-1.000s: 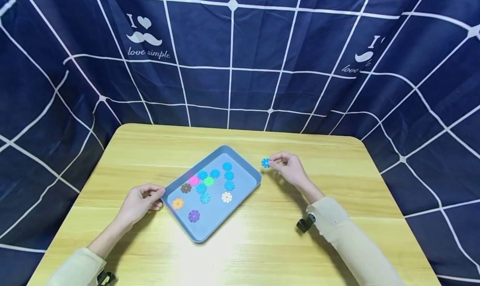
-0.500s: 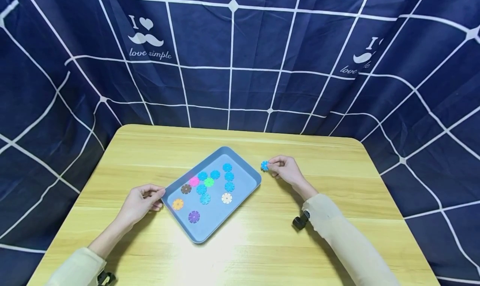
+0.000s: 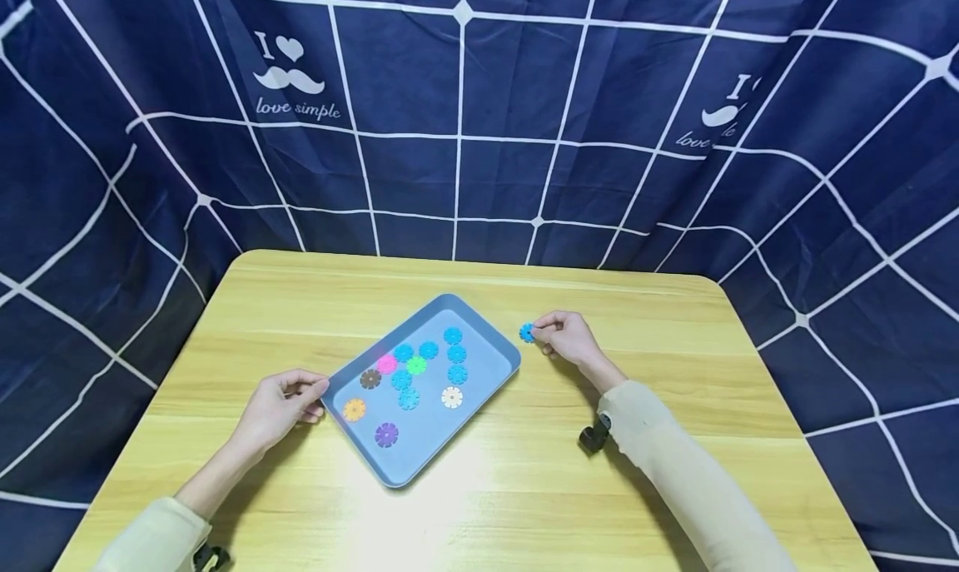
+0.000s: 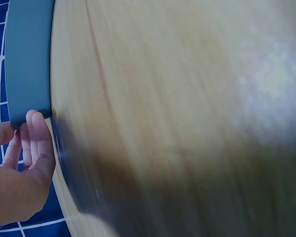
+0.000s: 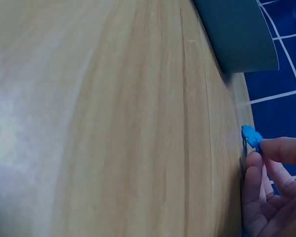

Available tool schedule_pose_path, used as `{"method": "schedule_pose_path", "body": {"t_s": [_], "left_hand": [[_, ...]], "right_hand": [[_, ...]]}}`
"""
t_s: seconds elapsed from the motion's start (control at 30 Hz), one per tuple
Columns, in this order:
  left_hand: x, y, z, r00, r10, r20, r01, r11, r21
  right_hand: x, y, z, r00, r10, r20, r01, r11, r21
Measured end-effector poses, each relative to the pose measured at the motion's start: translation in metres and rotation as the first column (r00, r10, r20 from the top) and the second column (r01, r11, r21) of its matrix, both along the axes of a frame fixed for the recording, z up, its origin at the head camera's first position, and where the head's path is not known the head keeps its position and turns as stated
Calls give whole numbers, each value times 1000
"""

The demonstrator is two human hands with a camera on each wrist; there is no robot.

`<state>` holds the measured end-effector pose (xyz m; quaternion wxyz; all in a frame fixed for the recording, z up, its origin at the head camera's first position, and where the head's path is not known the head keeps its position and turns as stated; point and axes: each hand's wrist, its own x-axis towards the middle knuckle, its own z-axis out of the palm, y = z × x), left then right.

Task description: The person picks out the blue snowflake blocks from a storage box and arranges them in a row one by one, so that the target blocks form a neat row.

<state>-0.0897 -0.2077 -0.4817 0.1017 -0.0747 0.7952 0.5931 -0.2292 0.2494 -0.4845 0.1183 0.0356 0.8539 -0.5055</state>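
A blue-grey tray (image 3: 479,418) lies at an angle on the table, with several notched plastic discs flat inside it. My left hand (image 3: 280,405) pinches the tray's left corner between thumb and fingers; the left wrist view shows the fingertips at the tray wall (image 4: 28,59). Just past the tray's right corner, my right hand (image 3: 567,337) pinches a blue notched disc (image 3: 527,332) at its edge. In the right wrist view that blue disc (image 5: 251,137) sticks out from the thumb and fingertips, close over the table.
In the tray are more blue discs (image 3: 457,354), plus an orange disc (image 3: 355,410), a purple disc (image 3: 386,435), a brown disc (image 3: 370,379), a pink disc (image 3: 386,364), a green disc (image 3: 416,365) and a cream disc (image 3: 452,397). A navy curtain (image 3: 404,172) hangs behind the wooden table (image 3: 637,305).
My right hand has moved slightly left and down with the blue disc, which has turned in the fingers. The left hand and the tray have stayed in place.
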Motion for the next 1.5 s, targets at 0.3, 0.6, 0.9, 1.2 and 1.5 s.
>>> {"method": "schedule_pose_path", "body": {"t_s": [0.3,0.6,0.9,1.2,1.5], "left_hand": [[0,0,3,1000,4,14,-4,1000,13],[0,1,6,1000,4,20,-4,1000,10],[1,1,8,1000,-2,13,2,1000,26],[1,-1,7,1000,3,11,-3,1000,10],[2,1,6,1000,5,13,-5,1000,-4]], "right_hand": [[-2,-3,5,1000,-15,23,14,999,33],[-3,-3,6,999,-10,43,8,999,46],[-2,2,9,998,-13,63,11,1000,22],[7,6,18,999,41,16,-41,998,41],[27,2,41,988,146,-48,-144,989,31]]}}
